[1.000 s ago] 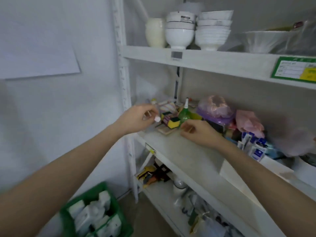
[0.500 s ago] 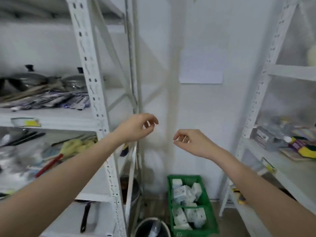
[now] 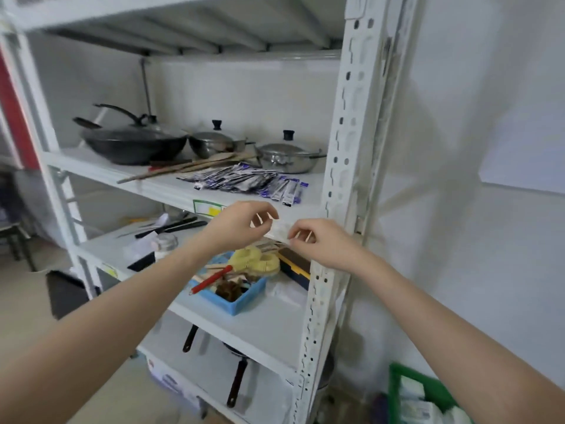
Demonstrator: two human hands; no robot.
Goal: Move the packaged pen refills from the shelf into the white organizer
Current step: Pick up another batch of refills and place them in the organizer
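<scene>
A heap of packaged pen refills [image 3: 244,182], in clear and purple wrappers, lies on the white shelf [image 3: 305,206] at chest height. My left hand [image 3: 241,224] hovers just below the shelf's front edge, fingers loosely curled and holding nothing. My right hand [image 3: 324,243] hangs beside it to the right, near the upright post, also loosely curled and empty. Neither hand touches the refills. The white organizer is not in view.
A black wok [image 3: 134,142], two lidded steel pots [image 3: 284,154] and wooden spatulas [image 3: 189,166] stand behind the refills. On the shelf below sits a blue tray [image 3: 235,298] with yellow sponges. The perforated post [image 3: 345,179] stands right; a green crate [image 3: 428,396] is on the floor.
The view has swung left from the right-hand rack, past the wall, to this rack. Both hands stayed raised and empty and now hover at the refill shelf's front edge.
</scene>
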